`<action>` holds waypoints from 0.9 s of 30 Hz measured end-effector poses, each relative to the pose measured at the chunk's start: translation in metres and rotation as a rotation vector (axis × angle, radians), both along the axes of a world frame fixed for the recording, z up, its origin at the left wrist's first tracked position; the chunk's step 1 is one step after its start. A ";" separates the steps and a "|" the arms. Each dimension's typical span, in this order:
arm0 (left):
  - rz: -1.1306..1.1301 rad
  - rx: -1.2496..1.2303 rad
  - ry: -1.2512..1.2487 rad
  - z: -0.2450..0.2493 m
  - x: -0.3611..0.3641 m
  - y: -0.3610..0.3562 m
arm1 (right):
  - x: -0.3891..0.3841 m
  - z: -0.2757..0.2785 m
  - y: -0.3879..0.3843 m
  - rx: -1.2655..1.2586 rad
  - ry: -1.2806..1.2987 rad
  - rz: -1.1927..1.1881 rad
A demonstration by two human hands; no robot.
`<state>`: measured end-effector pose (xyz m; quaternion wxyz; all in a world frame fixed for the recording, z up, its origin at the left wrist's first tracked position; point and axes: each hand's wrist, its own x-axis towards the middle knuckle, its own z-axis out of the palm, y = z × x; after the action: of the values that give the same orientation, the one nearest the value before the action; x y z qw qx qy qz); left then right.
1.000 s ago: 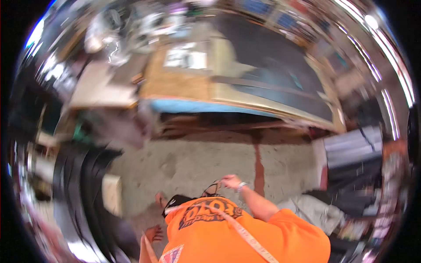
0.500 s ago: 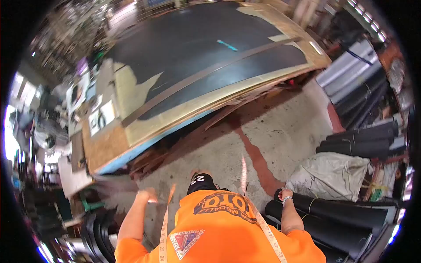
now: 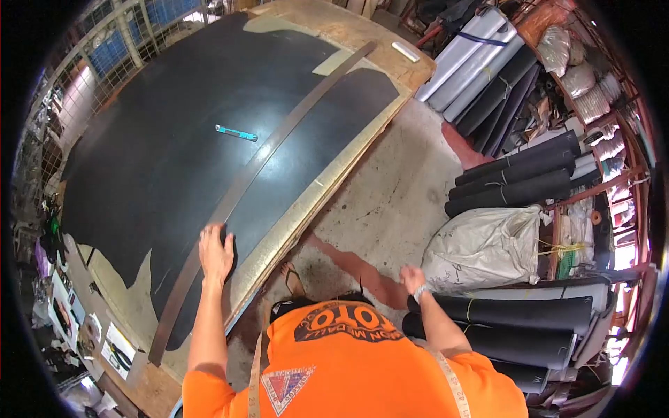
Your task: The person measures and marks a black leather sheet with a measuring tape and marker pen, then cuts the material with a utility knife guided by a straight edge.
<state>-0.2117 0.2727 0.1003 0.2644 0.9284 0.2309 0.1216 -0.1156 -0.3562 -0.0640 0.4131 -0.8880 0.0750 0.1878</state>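
Note:
A large black sheet of leather-like material lies over the worktable. Across it runs a long, flat brown straightedge. My left hand rests at the straightedge's near part, fingers stretched over it and thumb spread apart. On the sheet, beyond the straightedge, lies a slim teal-and-black tool, perhaps a cutter knife. My right hand hangs over the floor beside a white sack, its fingers curled in a loose fist with nothing visible in them. A measuring tape hangs round my neck.
The table's pale board edge runs diagonally on my left. Black rolls lie close on my right, below the white sack. More rolls stack farther back. Papers and black-handled scissors sit on the table's near left.
My view has turned and come nearer the table. My left hand has moved from beside my body onto the straightedge. The right hand has moved away from the black rolls.

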 end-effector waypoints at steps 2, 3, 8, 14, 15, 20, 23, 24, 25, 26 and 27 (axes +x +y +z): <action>0.067 0.098 -0.023 -0.021 0.037 0.010 | 0.050 0.038 0.054 0.039 -0.086 -0.020; 0.105 0.152 -0.054 -0.031 0.060 0.014 | 0.072 0.059 0.084 0.096 -0.112 -0.032; 0.254 0.199 0.083 -0.038 0.115 -0.011 | 0.184 0.116 0.203 0.040 -0.405 0.200; 0.428 0.176 0.052 -0.041 0.138 -0.029 | 0.301 0.170 0.370 0.095 -0.794 0.736; 0.464 0.175 0.061 -0.040 0.145 -0.030 | 0.316 0.162 0.402 0.157 -0.821 0.798; 0.688 0.294 0.068 -0.038 0.169 -0.066 | 0.357 0.131 0.556 0.108 -0.970 1.107; 1.047 0.275 0.185 -0.045 0.165 -0.113 | 0.362 0.118 0.594 0.117 -0.957 1.244; 1.206 0.218 0.248 -0.045 0.163 -0.128 | 0.361 0.112 0.601 0.154 -0.959 1.284; 1.389 0.227 0.305 -0.053 0.158 -0.143 | 0.362 0.105 0.602 0.173 -0.962 1.323; 1.549 0.229 0.323 -0.059 0.155 -0.152 | 0.365 0.098 0.599 0.179 -0.965 1.368; 1.634 0.136 0.353 -0.051 0.156 -0.158 | 0.365 0.098 0.599 0.189 -0.969 1.356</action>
<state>-0.0560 0.1147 0.0494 -0.0036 0.4886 0.8609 0.1416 0.2489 0.2424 0.0341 0.2699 -0.6848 -0.6769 -0.0012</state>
